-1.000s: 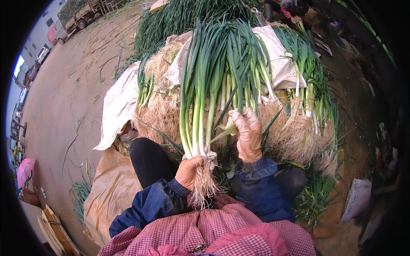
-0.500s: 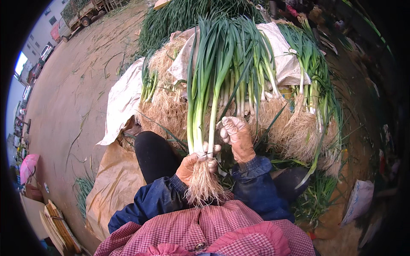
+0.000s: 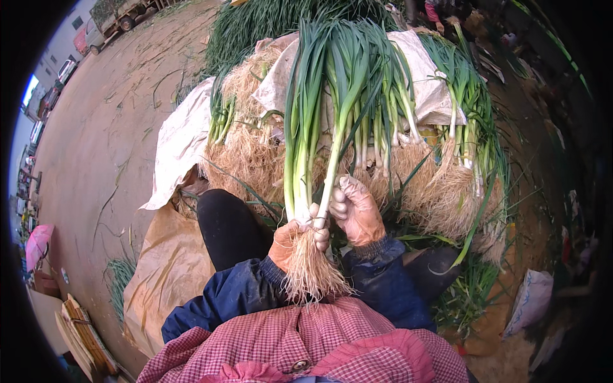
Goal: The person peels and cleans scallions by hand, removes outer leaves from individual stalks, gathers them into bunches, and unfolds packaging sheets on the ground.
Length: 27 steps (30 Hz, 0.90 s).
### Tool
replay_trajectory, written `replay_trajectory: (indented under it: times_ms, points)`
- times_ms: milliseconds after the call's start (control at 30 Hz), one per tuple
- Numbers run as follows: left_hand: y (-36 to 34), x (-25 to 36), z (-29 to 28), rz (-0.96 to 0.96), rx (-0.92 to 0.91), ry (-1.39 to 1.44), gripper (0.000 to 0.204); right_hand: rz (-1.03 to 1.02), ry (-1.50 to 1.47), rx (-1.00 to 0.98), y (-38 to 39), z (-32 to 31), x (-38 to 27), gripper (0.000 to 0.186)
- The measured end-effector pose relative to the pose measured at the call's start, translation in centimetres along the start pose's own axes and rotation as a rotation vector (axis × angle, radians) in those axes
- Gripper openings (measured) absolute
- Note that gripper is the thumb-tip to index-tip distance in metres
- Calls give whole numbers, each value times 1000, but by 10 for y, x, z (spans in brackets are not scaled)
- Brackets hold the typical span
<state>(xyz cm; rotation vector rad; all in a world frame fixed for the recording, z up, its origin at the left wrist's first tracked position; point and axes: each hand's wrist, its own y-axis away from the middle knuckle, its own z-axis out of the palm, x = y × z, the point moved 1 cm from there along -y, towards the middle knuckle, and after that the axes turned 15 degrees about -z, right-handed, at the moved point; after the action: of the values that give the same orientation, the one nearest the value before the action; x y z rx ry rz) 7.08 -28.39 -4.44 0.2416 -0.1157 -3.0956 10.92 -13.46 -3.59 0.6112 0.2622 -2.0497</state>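
Leeks with long green leaves (image 3: pixel 300 166) stand in my gloved left hand (image 3: pixel 287 242), which is closed round their white lower ends, with pale stringy roots (image 3: pixel 313 274) hanging below. Just right of the rightmost stalk is my gloved right hand (image 3: pixel 357 210), its fingers curled beside the stem; I cannot make out what, if anything, they hold. Behind both hands lies a heap of more leeks, with dense tan roots (image 3: pixel 421 198) and pale sacking (image 3: pixel 421 76) among them.
Brown sheeting (image 3: pixel 166 268) lies left of my dark-clad knee (image 3: pixel 227 230). Loose greens (image 3: pixel 466 300) and a white sack (image 3: pixel 527 300) lie at right. A pink umbrella (image 3: pixel 38 246), boards (image 3: pixel 86 332) and a truck (image 3: pixel 112 22) are at left. Another person (image 3: pixel 434 13) works at back right.
The pale leaf strip that my right hand held a second ago has left it. That hand dropped lower, then curled in beside the right stalk. My left hand still grips the bunch, slightly higher.
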Motion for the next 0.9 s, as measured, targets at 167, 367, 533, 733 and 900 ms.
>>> replay_trajectory:
  times_ms: [167,367,533,733,900]
  points:
    - [-2,11,-7,80,11,-53,32,-147,72,-87,35,-4,-47,22]
    - [-9,-1,-17,-35,-54,0,35,122,108,-21,-20,16,-8,31]
    - [-10,-10,-1,51,-44,-60,28,60,-139,82,11,-12,7,20]
    - [-22,0,2,29,14,-71,24,-79,28,-2,80,-17,-46,14]
    - [-22,11,-3,17,175,-113,25,-132,689,-79,101,-17,-102,26]
